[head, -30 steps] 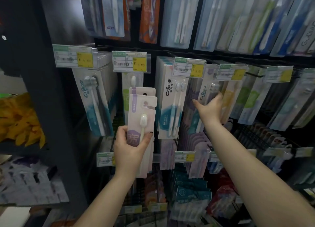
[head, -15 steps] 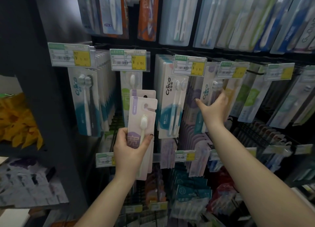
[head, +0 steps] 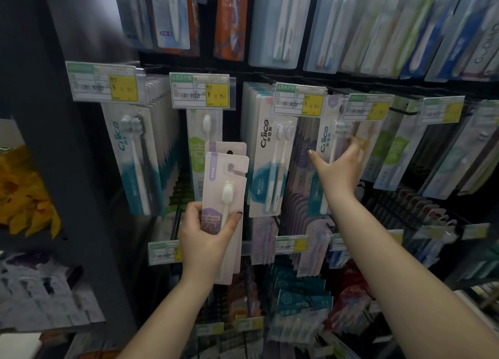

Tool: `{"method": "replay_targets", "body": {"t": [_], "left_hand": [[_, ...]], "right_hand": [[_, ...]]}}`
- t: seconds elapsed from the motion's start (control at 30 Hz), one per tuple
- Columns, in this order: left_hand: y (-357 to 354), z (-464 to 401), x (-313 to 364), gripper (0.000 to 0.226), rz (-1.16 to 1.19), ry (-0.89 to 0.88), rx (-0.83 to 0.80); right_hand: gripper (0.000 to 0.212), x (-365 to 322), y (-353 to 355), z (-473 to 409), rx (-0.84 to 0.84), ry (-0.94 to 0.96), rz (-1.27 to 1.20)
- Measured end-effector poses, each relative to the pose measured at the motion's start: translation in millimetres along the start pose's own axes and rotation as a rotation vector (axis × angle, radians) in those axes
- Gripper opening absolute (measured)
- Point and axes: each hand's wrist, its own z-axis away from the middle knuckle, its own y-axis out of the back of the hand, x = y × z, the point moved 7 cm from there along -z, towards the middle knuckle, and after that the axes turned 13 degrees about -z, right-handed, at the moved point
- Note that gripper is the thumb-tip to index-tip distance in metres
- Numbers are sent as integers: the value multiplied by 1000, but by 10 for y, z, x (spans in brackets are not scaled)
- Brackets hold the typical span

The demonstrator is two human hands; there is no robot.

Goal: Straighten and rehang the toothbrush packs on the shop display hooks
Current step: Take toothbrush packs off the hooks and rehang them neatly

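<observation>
My left hand (head: 205,237) grips the lower part of a small stack of pale pink toothbrush packs (head: 225,169), held upright in front of the display; the front one shows a white brush and a hang hole at its top. My right hand (head: 337,172) reaches up to a hanging white-and-teal Cnice pack (head: 325,140). Its thumb points left onto the dark purple packs (head: 302,153) beside it. Its fingers stretch up along the Cnice pack's right edge and are blurred. A similar Cnice twin pack (head: 270,156) hangs between my two hands.
Rows of toothbrush packs hang from black hooks with price tags (head: 199,90) at their ends. One bare hook (head: 402,111) sticks out at the right. A dark shelf upright (head: 54,156) stands at the left, with yellow goods (head: 24,194) beyond it. Lower hooks carry more packs (head: 299,299).
My right hand has moved up and a little right along the hanging Cnice pack. My left hand keeps the pink packs in about the same place.
</observation>
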Motion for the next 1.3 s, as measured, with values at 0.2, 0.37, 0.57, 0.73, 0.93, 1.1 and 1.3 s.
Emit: {"method": "replay_targets", "body": {"t": [0.2, 0.37, 0.57, 0.73, 0.93, 1.1, 1.3], "left_hand": [[-2, -23, -18, 34, 7, 8, -3], [-9, -36, -54, 33, 13, 14, -6], [-39, -35, -32, 34, -2, -1, -1], [-61, -50, -29, 34, 4, 1, -4], [-87, -43, -19, 34, -1, -2, -13], [-86, -64, -23, 34, 14, -3, -15], [-70, -81, -22, 34, 14, -11, -6]], "right_hand": [[86, -24, -38, 5, -7, -2, -20], [85, -5, -29, 0, -4, -7, -34], [86, 59, -1, 33, -10, -5, -30], [86, 59, 29, 36, -14, 20, 12], [81, 15, 17, 16, 3, 18, -41], [84, -21, -19, 19, -8, 19, -22], [85, -16, -44, 31, -20, 27, -20]]}}
